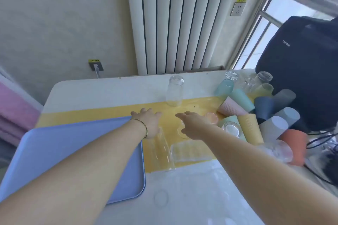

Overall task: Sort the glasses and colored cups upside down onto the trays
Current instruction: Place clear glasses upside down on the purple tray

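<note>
Over yellow tray [102,113], left hand [148,120], right hand [195,126]: fingers loose, holding nothing; tall glass [174,91] stands beyond fingertips.

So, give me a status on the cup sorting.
Barely started. One clear glass stands upside down on the yellow surface; no cup shows on the blue tray. Left hand and right hand reach out open, seemingly gripping nothing. The heap of colored cups and loose glasses on the right is unsorted.
</note>
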